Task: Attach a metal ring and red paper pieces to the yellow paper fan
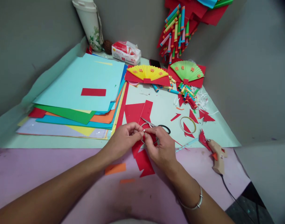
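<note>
At the middle of the worktop (pixel 44 177), just over the near edge of the pale green sheet (pixel 63 143) that covers its far part, my two hands meet. The fingers of my left hand (pixel 124 137) are pinched nearly closed, thumb against forefinger, on a small whitish bit (pixel 144 130); the fingers of my right hand (pixel 161 149) close on it from the other side, tip to tip. It is too small for me to tell what it is.

Just beside my fingertips, at one o'clock, lie the scissors (pixel 152 125), blades pointing to my left, on red paper (pixel 134 112). A notched red piece (pixel 144 163) lies at six o'clock, and two orange strips, the larger one (pixel 115 169) foremost, at seven to eight.

At ten o'clock I have a stack of coloured sheets (pixel 74 81) with a red strip (pixel 93 92) on top. A yellow fan (pixel 148 73) on red card sits at twelve, and a green fan (pixel 186 71) between one and two, with small paper rolls (pixel 188 93) just below it. At three lies a ring of tape (pixel 194 125); past it, between three and four, the glue gun (pixel 218 158) rests near the worktop's right edge.
</note>
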Motion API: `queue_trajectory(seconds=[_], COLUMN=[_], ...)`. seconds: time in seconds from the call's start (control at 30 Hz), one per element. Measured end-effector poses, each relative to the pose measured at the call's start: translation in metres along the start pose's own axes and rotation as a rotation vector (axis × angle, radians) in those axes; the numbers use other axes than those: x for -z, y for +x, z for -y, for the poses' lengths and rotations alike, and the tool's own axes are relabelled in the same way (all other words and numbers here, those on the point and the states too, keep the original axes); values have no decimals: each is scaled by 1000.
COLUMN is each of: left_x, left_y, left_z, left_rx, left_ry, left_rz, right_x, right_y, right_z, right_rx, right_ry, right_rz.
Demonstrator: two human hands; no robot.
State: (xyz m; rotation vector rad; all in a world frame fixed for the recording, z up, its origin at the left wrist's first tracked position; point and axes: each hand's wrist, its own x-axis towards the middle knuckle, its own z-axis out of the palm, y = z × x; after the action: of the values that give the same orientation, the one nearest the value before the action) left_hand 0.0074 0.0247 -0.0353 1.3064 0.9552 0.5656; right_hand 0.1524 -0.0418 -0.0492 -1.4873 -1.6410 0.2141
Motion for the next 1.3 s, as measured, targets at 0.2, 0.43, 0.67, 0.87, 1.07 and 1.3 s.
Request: queue_trajectory(seconds=[0.2, 0.43, 0.67, 0.87, 1.07, 1.3], left_x=[-1, -1, -2, -1, -2, -3], left_y=[-2, -1, 0, -1, -4, -4], left_z=[-4, -1, -1, 1, 0, -2], left_rx=[15, 7, 11, 7, -7, -21], left_ry=[-40, -35, -30, -40, -37, -28], left_rz=[15, 15, 10, 13, 20, 6], right_x=[1, -1, -1, -3, -4, -4], right_y=[1, -1, 0, -2, -2, -2], right_z=[0, -3, -2, -3, -2, -1], right_rx=[-31, 18, 31, 40, -5, -54], right_ry=[15, -24, -44, -27, -1, 27], right_rz=[-15, -15, -30, -34, -40, -23])
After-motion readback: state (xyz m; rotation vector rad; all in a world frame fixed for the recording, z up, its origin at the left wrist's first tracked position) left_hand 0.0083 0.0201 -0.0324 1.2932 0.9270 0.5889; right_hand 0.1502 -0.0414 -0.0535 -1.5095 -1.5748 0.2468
